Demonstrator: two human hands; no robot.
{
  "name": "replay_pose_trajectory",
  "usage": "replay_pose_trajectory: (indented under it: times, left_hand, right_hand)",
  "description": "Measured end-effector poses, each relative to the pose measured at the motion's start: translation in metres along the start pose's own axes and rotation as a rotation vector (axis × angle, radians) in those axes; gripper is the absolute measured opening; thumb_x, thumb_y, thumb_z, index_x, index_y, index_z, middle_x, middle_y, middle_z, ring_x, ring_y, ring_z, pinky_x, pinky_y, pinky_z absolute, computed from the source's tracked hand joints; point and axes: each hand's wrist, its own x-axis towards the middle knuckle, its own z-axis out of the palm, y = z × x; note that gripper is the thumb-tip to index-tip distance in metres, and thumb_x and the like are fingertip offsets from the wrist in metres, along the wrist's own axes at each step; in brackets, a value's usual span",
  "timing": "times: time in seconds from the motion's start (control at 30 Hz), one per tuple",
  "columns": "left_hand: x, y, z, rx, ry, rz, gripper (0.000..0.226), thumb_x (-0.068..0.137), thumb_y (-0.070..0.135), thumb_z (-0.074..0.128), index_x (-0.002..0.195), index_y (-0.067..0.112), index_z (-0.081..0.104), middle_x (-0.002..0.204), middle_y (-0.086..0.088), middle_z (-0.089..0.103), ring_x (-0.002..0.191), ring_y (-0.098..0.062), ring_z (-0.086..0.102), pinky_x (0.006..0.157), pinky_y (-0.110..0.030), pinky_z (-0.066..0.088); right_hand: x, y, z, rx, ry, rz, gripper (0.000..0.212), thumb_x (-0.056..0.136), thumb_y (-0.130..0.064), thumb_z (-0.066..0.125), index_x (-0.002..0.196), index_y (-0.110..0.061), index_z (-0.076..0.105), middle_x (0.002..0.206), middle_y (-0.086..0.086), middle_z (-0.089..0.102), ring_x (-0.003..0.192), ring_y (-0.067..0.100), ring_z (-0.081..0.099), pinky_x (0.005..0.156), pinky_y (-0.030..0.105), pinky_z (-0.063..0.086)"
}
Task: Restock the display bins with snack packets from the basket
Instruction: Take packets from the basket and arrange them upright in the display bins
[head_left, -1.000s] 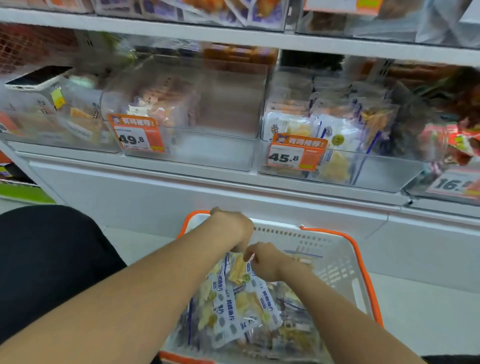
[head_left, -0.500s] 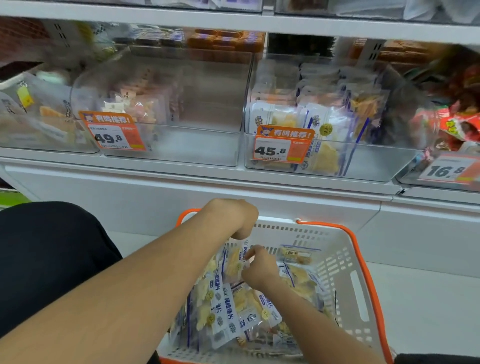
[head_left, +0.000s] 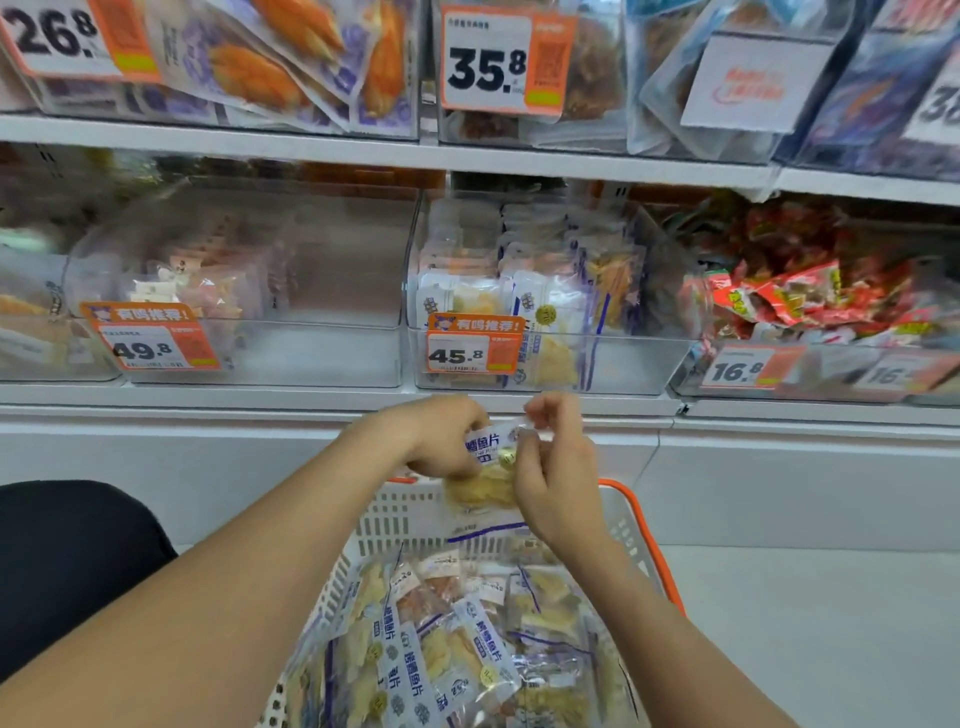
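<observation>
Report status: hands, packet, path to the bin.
Left hand and right hand both gripping one packet. Packet held above basket, just below the 45.8 bin. Path up to bin looks clear.

Light was bright and even — soft motion blur throughout, worst at 9 o'clock; shelf (head_left: 363, 150) lines bowed near edges.

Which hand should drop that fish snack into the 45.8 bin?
Probably the right hand. It pinches the packet by its top edge, right below the 45.8 bin, whose bare space lies on that side. The left hand grips the packet too, but sits further left.
</observation>
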Motion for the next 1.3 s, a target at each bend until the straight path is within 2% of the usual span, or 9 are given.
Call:
replay_pose_trajectory:
  times: [0.1, 0.2, 0.3, 0.43, 0.57, 0.73, 0.87, 1.13, 1.3]
  left_hand:
    - [-0.003, 0.007, -0.015, -0.259, 0.115, 0.089, 0.012, 0.094, 0.024, 0.076, 0.089, 0.026, 0.066, 0.087, 0.007, 0.071, 0.082, -0.016, 0.066, 0.072, -0.033, 0.049]
    - [-0.008, 0.022, -0.028, -0.454, 0.242, 0.182, 0.009, 0.093, 0.023, 0.079, 0.095, 0.026, 0.071, 0.092, 0.009, 0.074, 0.085, -0.008, 0.068, 0.078, -0.03, 0.052]
    - [-0.007, 0.041, -0.036, -0.476, 0.461, 0.27, 0.014, 0.09, 0.026, 0.082, 0.092, 0.03, 0.07, 0.092, 0.011, 0.071, 0.088, -0.006, 0.065, 0.086, -0.032, 0.053]
    - [-0.006, 0.064, -0.047, -0.487, 0.711, 0.265, 0.047, 0.093, 0.035, 0.076, 0.134, 0.035, 0.053, 0.118, 0.011, 0.056, 0.107, -0.012, 0.059, 0.096, -0.034, 0.051]
    - [-0.004, 0.07, -0.052, -0.082, 0.805, 0.185, 0.068, 0.098, 0.027, 0.065, 0.155, 0.022, 0.029, 0.144, -0.003, 0.039, 0.135, -0.025, 0.036, 0.112, -0.044, 0.035]
    - [-0.002, 0.069, -0.049, 0.3, 0.604, 0.196, 0.056, 0.096, 0.029, 0.059, 0.149, 0.023, 0.039, 0.161, -0.004, 0.024, 0.148, -0.028, 0.023, 0.118, -0.051, 0.025]
    - [0.01, 0.069, -0.051, 0.373, 0.522, 0.182, 0.053, 0.096, 0.031, 0.058, 0.146, 0.023, 0.042, 0.165, -0.007, 0.017, 0.149, -0.032, 0.016, 0.117, -0.055, 0.022]
    - [0.036, 0.08, -0.058, 0.491, 0.524, 0.125, 0.041, 0.096, 0.039, 0.056, 0.133, 0.021, 0.053, 0.163, -0.009, 0.02, 0.148, -0.036, 0.018, 0.117, -0.061, 0.02]
    - [0.046, 0.076, -0.065, 0.494, 0.541, 0.106, 0.032, 0.095, 0.044, 0.055, 0.118, 0.021, 0.055, 0.149, -0.009, 0.031, 0.135, -0.036, 0.032, 0.108, -0.057, 0.027]
  right_hand:
    - [0.021, -0.02, -0.026, 0.083, 0.116, 0.05, 0.029, 0.094, -0.007, 0.064, 0.116, -0.024, 0.055, 0.092, -0.01, 0.065, 0.055, 0.008, 0.06, 0.052, 0.017, 0.042]
    - [0.042, -0.032, -0.049, -0.058, 0.073, 0.114, 0.019, 0.078, -0.028, 0.065, 0.097, -0.027, 0.064, 0.074, -0.01, 0.068, 0.06, 0.009, 0.063, 0.057, 0.034, 0.052]
    - [0.059, -0.047, -0.066, -0.219, 0.159, 0.03, 0.017, 0.07, -0.035, 0.061, 0.078, -0.022, 0.055, 0.06, -0.007, 0.059, 0.058, 0.016, 0.056, 0.057, 0.044, 0.052]
    - [0.091, -0.071, -0.086, -0.259, 0.483, -0.288, 0.015, 0.081, -0.015, 0.066, 0.095, -0.02, 0.064, 0.081, -0.009, 0.067, 0.074, 0.016, 0.063, 0.068, 0.042, 0.053]
    - [0.131, -0.068, -0.111, -0.543, 0.687, -0.502, 0.019, 0.086, -0.015, 0.063, 0.104, -0.013, 0.067, 0.089, 0.001, 0.064, 0.081, 0.028, 0.055, 0.071, 0.044, 0.039]
    - [0.167, -0.038, -0.124, -1.016, 0.368, -0.62, 0.017, 0.084, -0.011, 0.059, 0.101, -0.014, 0.06, 0.087, 0.005, 0.058, 0.081, 0.032, 0.051, 0.07, 0.042, 0.033]
    - [0.19, -0.024, -0.123, -1.219, 0.004, -0.489, 0.029, 0.084, -0.011, 0.062, 0.111, -0.013, 0.053, 0.097, 0.009, 0.061, 0.089, 0.036, 0.057, 0.074, 0.044, 0.036]
    - [0.232, -0.022, -0.116, -1.427, -0.309, -0.281, 0.05, 0.092, -0.014, 0.059, 0.139, -0.018, 0.044, 0.131, 0.013, 0.063, 0.126, 0.038, 0.055, 0.108, 0.051, 0.033]
    - [0.243, 0.006, -0.109, -1.433, -0.404, -0.202, 0.063, 0.095, -0.016, 0.059, 0.153, -0.029, 0.036, 0.148, 0.009, 0.054, 0.14, 0.037, 0.042, 0.117, 0.054, 0.026]
